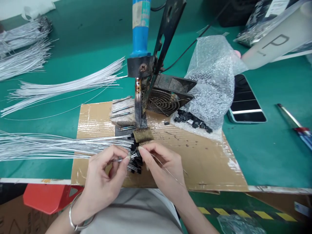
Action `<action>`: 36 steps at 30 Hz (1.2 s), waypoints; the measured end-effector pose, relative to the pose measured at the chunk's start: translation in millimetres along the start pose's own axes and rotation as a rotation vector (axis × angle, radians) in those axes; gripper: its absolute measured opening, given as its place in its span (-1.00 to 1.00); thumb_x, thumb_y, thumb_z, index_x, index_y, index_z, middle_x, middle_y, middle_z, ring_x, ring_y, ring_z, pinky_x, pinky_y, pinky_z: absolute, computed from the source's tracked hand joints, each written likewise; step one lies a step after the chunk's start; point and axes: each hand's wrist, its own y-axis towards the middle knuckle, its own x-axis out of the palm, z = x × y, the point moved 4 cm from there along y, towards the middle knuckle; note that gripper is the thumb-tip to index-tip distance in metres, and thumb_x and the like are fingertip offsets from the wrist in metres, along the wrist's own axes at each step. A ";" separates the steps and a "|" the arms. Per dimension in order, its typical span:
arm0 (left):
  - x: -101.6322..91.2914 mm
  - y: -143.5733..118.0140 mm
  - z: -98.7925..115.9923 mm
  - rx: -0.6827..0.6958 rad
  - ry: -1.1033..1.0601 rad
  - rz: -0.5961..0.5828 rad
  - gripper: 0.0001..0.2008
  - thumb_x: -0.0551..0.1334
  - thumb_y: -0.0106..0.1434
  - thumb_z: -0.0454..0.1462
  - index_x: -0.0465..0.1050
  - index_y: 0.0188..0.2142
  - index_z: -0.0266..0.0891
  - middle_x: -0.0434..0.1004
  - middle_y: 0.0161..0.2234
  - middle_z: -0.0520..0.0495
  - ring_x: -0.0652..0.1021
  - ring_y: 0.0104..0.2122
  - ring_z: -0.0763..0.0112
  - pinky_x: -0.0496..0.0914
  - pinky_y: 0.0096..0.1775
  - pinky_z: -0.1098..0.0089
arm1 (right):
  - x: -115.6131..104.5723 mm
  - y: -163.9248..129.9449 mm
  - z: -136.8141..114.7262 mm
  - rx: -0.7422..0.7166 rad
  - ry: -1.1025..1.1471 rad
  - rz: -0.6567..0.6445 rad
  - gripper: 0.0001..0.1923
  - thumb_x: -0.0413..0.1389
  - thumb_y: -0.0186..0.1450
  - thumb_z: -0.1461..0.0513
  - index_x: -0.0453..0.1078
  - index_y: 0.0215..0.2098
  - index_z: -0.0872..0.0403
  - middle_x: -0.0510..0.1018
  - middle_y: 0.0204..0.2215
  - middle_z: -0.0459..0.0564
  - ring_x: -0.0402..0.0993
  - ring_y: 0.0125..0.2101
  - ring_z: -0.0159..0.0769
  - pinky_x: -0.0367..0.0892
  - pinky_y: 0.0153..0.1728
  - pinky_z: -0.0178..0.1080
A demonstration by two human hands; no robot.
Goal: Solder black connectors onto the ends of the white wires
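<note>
The left hand (107,175) pinches the end of a thin white wire (60,150) between thumb and forefinger, while the right hand (161,165) closes its fingertips on a small black component (135,155) and meets the wire there; a fine strand, probably solder, trails over the right hand. Just beneath lies a row of black components already joined to wires (135,164), so a fair batch looks done. Much seems left: loose components (192,121) spill from the bubble-wrap bag (212,78), and bare wire bundles (65,86) wait on the green bench (268,156). The mounted soldering iron (138,97) stands over the cardboard (207,162). The joint itself is too small to judge.
</note>
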 end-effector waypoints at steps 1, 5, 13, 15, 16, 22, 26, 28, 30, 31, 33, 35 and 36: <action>0.0 0.1 -0.3 0.002 -0.001 0.000 -0.86 0.22 0.44 -0.32 0.47 -0.29 -0.18 0.56 -0.30 -0.06 0.54 -0.34 0.42 0.31 -0.49 0.49 | -0.4 -0.1 -0.6 0.004 0.000 -0.001 -0.74 0.20 0.36 0.20 0.44 -0.50 0.06 0.39 -0.58 -0.18 0.22 -0.60 -0.47 0.19 -0.59 -0.38; 0.0 -0.3 -1.1 -0.002 -0.007 -0.001 -0.87 0.22 0.44 -0.32 0.48 -0.29 -0.18 0.58 -0.30 -0.06 0.55 -0.34 0.40 0.36 -0.46 0.48 | -1.5 -0.9 -2.5 0.001 0.003 0.008 -0.73 0.20 0.36 0.19 0.44 -0.50 0.07 0.40 -0.57 -0.16 0.23 -0.59 -0.46 0.19 -0.58 -0.38; -0.2 -0.4 -1.5 0.003 0.007 0.004 -0.88 0.22 0.44 -0.31 0.49 -0.28 -0.18 0.59 -0.29 -0.06 0.56 -0.32 0.40 0.41 -0.39 0.46 | -1.5 -1.5 -3.2 -0.044 0.002 0.025 -0.73 0.20 0.36 0.22 0.44 -0.50 0.07 0.42 -0.56 -0.15 0.31 -0.55 -0.44 0.20 -0.55 -0.37; 0.1 -0.5 -2.4 -0.002 0.007 0.001 -0.87 0.22 0.44 -0.31 0.49 -0.28 -0.18 0.59 -0.28 -0.05 0.56 -0.31 0.40 0.42 -0.36 0.46 | -1.5 -1.5 -3.1 -0.047 0.001 0.025 -0.74 0.20 0.36 0.22 0.44 -0.50 0.07 0.43 -0.56 -0.15 0.31 -0.55 -0.44 0.20 -0.55 -0.37; 0.4 -0.5 -2.9 -0.005 0.010 -0.001 -0.87 0.22 0.45 -0.32 0.48 -0.28 -0.18 0.59 -0.28 -0.05 0.56 -0.31 0.40 0.42 -0.35 0.45 | -1.5 -1.5 -2.9 -0.046 -0.001 0.024 -0.74 0.20 0.36 0.23 0.44 -0.50 0.07 0.43 -0.56 -0.15 0.31 -0.55 -0.44 0.20 -0.54 -0.37; 1.3 0.1 -3.3 0.008 0.029 -0.001 -0.88 0.22 0.44 -0.32 0.48 -0.28 -0.18 0.59 -0.28 -0.05 0.56 -0.29 0.39 0.41 -0.33 0.44 | -2.1 -1.2 -1.6 -0.040 -0.015 0.025 -0.74 0.20 0.37 0.23 0.43 -0.50 0.07 0.44 -0.55 -0.15 0.33 -0.54 -0.43 0.22 -0.52 -0.36; 0.9 0.2 -2.9 0.013 0.036 0.001 -0.87 0.22 0.44 -0.34 0.48 -0.28 -0.17 0.59 -0.29 -0.03 0.56 -0.31 0.41 0.40 -0.33 0.44 | -2.9 -1.7 -0.7 -0.039 -0.004 0.028 -0.74 0.21 0.36 0.24 0.43 -0.51 0.07 0.43 -0.56 -0.16 0.33 -0.54 -0.44 0.21 -0.53 -0.37; 0.8 0.0 -2.9 0.019 0.036 0.002 -0.87 0.22 0.44 -0.34 0.48 -0.28 -0.17 0.58 -0.30 -0.03 0.56 -0.31 0.41 0.40 -0.34 0.44 | -2.6 -1.7 -0.7 -0.038 -0.001 0.026 -0.74 0.20 0.36 0.24 0.43 -0.51 0.07 0.43 -0.56 -0.16 0.32 -0.54 -0.44 0.20 -0.53 -0.37; 1.1 -0.1 -3.4 0.017 0.030 0.002 -0.87 0.22 0.43 -0.34 0.48 -0.28 -0.17 0.58 -0.30 -0.03 0.56 -0.31 0.41 0.40 -0.35 0.45 | -2.2 -1.7 -0.7 -0.037 0.000 0.020 -0.73 0.20 0.36 0.24 0.43 -0.51 0.07 0.42 -0.56 -0.16 0.31 -0.54 -0.45 0.20 -0.53 -0.38; 1.3 0.0 -3.7 0.014 0.027 0.003 -0.88 0.23 0.43 -0.34 0.48 -0.28 -0.17 0.59 -0.30 -0.03 0.56 -0.31 0.41 0.39 -0.36 0.46 | -2.0 -1.7 -0.6 -0.038 -0.001 0.017 -0.73 0.19 0.36 0.25 0.43 -0.51 0.08 0.42 -0.56 -0.16 0.31 -0.54 -0.45 0.20 -0.52 -0.38; 1.5 0.3 -3.5 0.022 0.027 0.010 -0.88 0.23 0.43 -0.35 0.48 -0.28 -0.17 0.59 -0.30 -0.03 0.56 -0.31 0.42 0.39 -0.38 0.48 | -2.0 -1.8 -0.2 -0.039 0.000 0.019 -0.74 0.20 0.36 0.25 0.43 -0.51 0.08 0.42 -0.56 -0.17 0.31 -0.53 -0.46 0.20 -0.52 -0.39; 1.6 0.9 -2.5 0.044 0.036 0.018 -0.88 0.23 0.42 -0.36 0.48 -0.29 -0.17 0.59 -0.31 -0.02 0.56 -0.32 0.43 0.39 -0.40 0.49 | -2.2 -2.0 0.9 -0.029 0.000 0.020 -0.74 0.20 0.36 0.24 0.43 -0.50 0.08 0.43 -0.56 -0.17 0.30 -0.53 -0.47 0.20 -0.51 -0.40; 1.5 1.2 -1.8 0.055 0.042 0.022 -0.87 0.23 0.42 -0.36 0.48 -0.29 -0.17 0.59 -0.32 -0.02 0.56 -0.34 0.44 0.39 -0.40 0.49 | -2.3 -2.1 1.4 -0.024 -0.001 0.021 -0.74 0.20 0.36 0.24 0.43 -0.50 0.08 0.43 -0.56 -0.18 0.30 -0.53 -0.48 0.20 -0.52 -0.41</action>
